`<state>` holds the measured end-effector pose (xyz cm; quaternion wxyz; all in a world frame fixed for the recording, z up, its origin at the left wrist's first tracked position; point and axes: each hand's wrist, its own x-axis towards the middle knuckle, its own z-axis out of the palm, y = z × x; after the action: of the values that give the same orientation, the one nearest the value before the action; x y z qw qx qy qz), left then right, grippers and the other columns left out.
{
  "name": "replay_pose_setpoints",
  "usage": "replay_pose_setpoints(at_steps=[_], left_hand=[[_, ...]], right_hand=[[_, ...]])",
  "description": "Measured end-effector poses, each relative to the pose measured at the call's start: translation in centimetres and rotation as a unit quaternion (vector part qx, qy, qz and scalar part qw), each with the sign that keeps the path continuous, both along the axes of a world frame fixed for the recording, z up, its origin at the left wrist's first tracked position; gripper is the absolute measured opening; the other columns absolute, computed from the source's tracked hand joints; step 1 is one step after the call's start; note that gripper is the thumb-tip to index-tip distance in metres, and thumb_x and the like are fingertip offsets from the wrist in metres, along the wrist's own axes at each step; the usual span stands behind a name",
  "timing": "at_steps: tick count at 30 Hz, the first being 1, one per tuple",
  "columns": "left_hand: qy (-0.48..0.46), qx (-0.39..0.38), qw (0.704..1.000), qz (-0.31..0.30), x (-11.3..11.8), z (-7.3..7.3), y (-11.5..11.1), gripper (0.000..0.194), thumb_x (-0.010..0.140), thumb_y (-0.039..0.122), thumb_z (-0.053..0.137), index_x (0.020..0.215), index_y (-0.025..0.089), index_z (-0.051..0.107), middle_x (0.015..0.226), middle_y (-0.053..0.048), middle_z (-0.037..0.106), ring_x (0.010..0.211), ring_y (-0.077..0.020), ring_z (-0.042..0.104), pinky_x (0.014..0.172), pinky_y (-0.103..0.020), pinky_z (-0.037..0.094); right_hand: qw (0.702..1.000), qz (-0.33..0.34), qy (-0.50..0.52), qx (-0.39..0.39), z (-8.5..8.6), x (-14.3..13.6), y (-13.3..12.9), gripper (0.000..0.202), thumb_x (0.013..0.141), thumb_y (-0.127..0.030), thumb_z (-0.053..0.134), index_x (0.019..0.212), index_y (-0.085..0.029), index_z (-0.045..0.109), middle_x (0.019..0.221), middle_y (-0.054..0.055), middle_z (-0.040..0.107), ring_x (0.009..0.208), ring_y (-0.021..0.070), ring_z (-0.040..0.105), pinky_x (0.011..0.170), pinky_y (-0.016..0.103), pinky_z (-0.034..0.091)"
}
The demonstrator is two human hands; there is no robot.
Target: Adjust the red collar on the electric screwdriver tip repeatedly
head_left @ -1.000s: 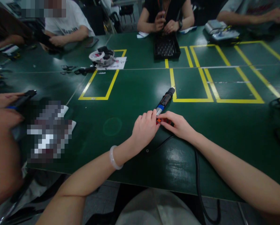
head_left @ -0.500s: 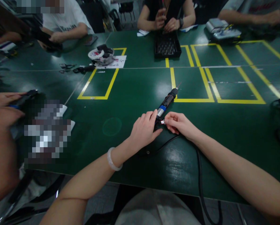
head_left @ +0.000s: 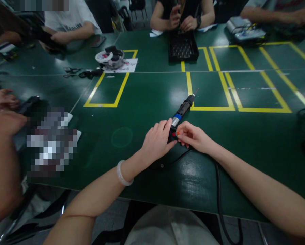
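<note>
On the green table [head_left: 96,149] lies a slim black cylindrical device [head_left: 181,113], with a blue band, a silver section and a thin point at its far end. Its kind I cannot make out for certain. My left hand [head_left: 156,141] is closed over its near end and hides that part. Close beside it, my right hand [head_left: 193,135] pinches a small red and orange connector-like piece [head_left: 175,134] at the device's near end. Whether that piece is joined to the device is hidden by my fingers. A black cable [head_left: 181,156] runs just below my hands.
Yellow tape rectangles mark the table. A black tray [head_left: 183,49] stands at the far side before a co-worker's hands [head_left: 186,23]. Further left is a clear container [head_left: 112,58] with tape and dark parts. A neighbour's hands [head_left: 6,105] work at the left. A thick cable [head_left: 218,190] hangs over the front edge.
My right hand has moved slightly left, closer to my left hand. The small piece at its fingertips showed white before and now shows red and orange. My left hand stays on the device.
</note>
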<state>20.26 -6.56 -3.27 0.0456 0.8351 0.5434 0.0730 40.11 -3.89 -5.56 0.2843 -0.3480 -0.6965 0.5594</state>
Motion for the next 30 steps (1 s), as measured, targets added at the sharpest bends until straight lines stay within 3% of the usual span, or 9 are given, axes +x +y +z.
replay_pose_setpoints(at_steps=[3, 7, 11, 16, 20, 23, 27, 30], left_hand=[[-0.003, -0.003, 1.0, -0.001, 0.0, 0.1, 0.0, 0.075, 0.088, 0.047, 0.063, 0.149, 0.016, 0.033, 0.134, -0.014, 0.054, 0.114, -0.0286, 0.057, 0.09, -0.039, 0.049], [0.003, -0.008, 1.0, -0.001, -0.1, 0.3, -0.1, 0.078, 0.087, 0.049, 0.064, 0.149, 0.014, 0.033, 0.135, -0.015, 0.053, 0.114, -0.0288, 0.056, 0.09, -0.039, 0.05], [0.009, 0.001, 1.0, -0.007, -0.2, 0.2, -0.1, 0.079, 0.088, 0.051, 0.064, 0.149, 0.011, 0.034, 0.135, -0.016, 0.052, 0.112, -0.0282, 0.055, 0.09, -0.038, 0.049], [0.016, 0.004, 1.0, 0.0, 0.0, 0.2, -0.2, 0.078, 0.089, 0.056, 0.059, 0.15, 0.013, 0.034, 0.134, -0.016, 0.053, 0.111, -0.0283, 0.056, 0.087, -0.038, 0.049], [0.027, 0.0, 1.0, 0.005, 0.3, 0.4, -0.3, 0.08, 0.091, 0.058, 0.055, 0.153, 0.014, 0.031, 0.136, -0.016, 0.052, 0.112, -0.0296, 0.056, 0.088, -0.039, 0.049], [0.038, 0.001, 0.999, 0.011, 0.6, 0.5, -0.3, 0.074, 0.094, 0.049, 0.053, 0.153, 0.011, 0.031, 0.136, -0.017, 0.051, 0.113, -0.0294, 0.056, 0.089, -0.04, 0.05], [0.043, 0.007, 0.999, 0.017, 0.9, 0.3, -0.2, 0.067, 0.096, 0.043, 0.052, 0.152, 0.01, 0.033, 0.135, -0.017, 0.052, 0.111, -0.0284, 0.056, 0.089, -0.039, 0.05], [0.039, 0.02, 0.999, 0.006, 0.6, 0.0, -0.1, 0.068, 0.096, 0.042, 0.054, 0.152, 0.009, 0.031, 0.135, -0.018, 0.052, 0.111, -0.0282, 0.056, 0.09, -0.039, 0.05]], right_hand=[[0.98, 0.021, -0.09, 0.173, 0.1, 0.4, 0.0, 0.009, 0.097, -0.029, 0.054, 0.102, -0.022, 0.058, 0.085, 0.003, 0.066, 0.072, 0.0154, 0.063, 0.064, 0.027, 0.05], [0.918, 0.052, -0.191, 0.344, 0.5, 0.7, 0.1, 0.022, 0.102, -0.028, 0.045, 0.11, -0.022, 0.066, 0.096, 0.008, 0.069, 0.087, 0.02, 0.064, 0.072, 0.029, 0.047], [0.876, 0.073, -0.245, 0.409, 0.7, 1.2, 0.1, 0.028, 0.104, -0.03, 0.043, 0.113, -0.021, 0.069, 0.082, 0.007, 0.066, 0.076, 0.0187, 0.061, 0.064, 0.028, 0.041], [0.861, 0.077, -0.253, 0.435, 0.9, 1.4, 0.0, 0.031, 0.104, -0.031, 0.042, 0.107, -0.02, 0.071, 0.079, 0.006, 0.064, 0.075, 0.0177, 0.06, 0.064, 0.029, 0.038], [0.877, 0.073, -0.229, 0.417, 0.9, 1.1, -0.3, 0.03, 0.102, -0.03, 0.046, 0.101, -0.019, 0.073, 0.078, 0.007, 0.065, 0.073, 0.0181, 0.06, 0.063, 0.029, 0.039], [0.916, 0.055, -0.184, 0.353, 0.7, 1.0, -0.2, 0.024, 0.099, -0.028, 0.051, 0.102, -0.019, 0.074, 0.08, 0.006, 0.068, 0.072, 0.0176, 0.062, 0.064, 0.028, 0.041], [0.984, -0.033, -0.067, 0.159, 0.1, 1.5, 0.6, 0.024, 0.096, -0.034, 0.056, 0.107, -0.018, 0.071, 0.066, 0.0, 0.062, 0.055, 0.0129, 0.056, 0.057, 0.026, 0.041], [0.995, -0.091, 0.039, 0.026, -0.3, 1.9, 1.3, 0.026, 0.096, -0.039, 0.057, 0.101, -0.016, 0.068, 0.053, -0.005, 0.052, 0.047, 0.0121, 0.05, 0.051, 0.025, 0.04]])
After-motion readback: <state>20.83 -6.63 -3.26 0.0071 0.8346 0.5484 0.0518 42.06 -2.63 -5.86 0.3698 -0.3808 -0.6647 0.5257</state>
